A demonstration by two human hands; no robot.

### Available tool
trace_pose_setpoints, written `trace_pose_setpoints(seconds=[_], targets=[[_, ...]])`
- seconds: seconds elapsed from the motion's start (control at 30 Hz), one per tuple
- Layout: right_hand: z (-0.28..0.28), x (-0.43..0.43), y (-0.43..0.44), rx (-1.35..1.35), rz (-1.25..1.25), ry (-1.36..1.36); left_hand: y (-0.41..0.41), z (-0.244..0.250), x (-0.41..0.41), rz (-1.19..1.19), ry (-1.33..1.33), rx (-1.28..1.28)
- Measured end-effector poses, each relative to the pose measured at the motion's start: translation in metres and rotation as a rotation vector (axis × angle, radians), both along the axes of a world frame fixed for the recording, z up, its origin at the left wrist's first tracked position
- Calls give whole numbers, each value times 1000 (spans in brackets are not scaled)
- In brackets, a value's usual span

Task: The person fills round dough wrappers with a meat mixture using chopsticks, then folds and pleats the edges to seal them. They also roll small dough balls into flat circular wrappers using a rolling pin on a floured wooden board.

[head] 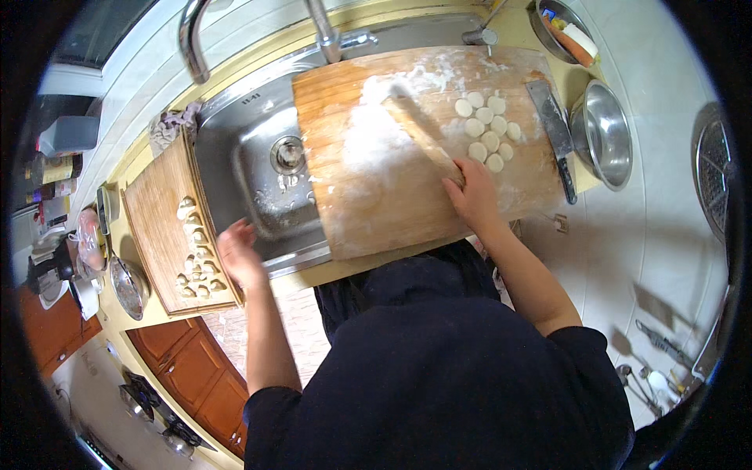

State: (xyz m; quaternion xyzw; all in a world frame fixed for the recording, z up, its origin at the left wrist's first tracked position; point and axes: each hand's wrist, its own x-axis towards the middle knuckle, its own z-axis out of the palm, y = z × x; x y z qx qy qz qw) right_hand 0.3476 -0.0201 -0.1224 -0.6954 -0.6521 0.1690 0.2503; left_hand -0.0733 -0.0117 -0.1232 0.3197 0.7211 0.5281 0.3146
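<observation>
My right hand (474,191) is closed round the near end of a wooden rolling pin (424,140), which lies slantwise over a large floured wooden board (388,217). Right of the pin sit several small flattened dough rounds (490,141). A cleaver (551,120) with a dark handle lies along the board's right edge. My left hand (239,247), slightly blurred, hovers near the sink's front left corner with nothing seen in it. Beside it, a smaller wooden board (155,217) bears several filled dumplings (200,235). White flour (370,135) covers the large board's middle.
The steel sink (226,176) lies between the two boards, partly under the large one, with a faucet (329,44) behind it. A steel bowl (605,135) and a bowl with vegetables (564,35) stand at right. A pan (127,285) and a cloth (175,126) are at left.
</observation>
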Motion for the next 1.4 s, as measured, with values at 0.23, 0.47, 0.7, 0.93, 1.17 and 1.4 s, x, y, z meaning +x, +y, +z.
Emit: trace_pose_setpoints(seconds=[0.23, 0.47, 0.7, 0.93, 1.17, 1.4], targets=[[-30, 106, -59, -252, -449, 873, 48, -24, 223, -984, 467, 144], [-30, 142, -56, -176, -499, 912, 160, -28, 312, -1293, 765, 341], [-35, 143, -55, -241, -539, 948, 200, -25, 364, -1172, 957, 279], [-29, 141, -50, -278, -581, 1015, 187, -18, 319, -1683, 1133, 213], [-29, 139, -54, -255, -532, 970, 173, -33, 279, -1809, 858, 344], [-29, 136, -56, -188, -545, 933, 243, -23, 401, -1711, 981, 491]])
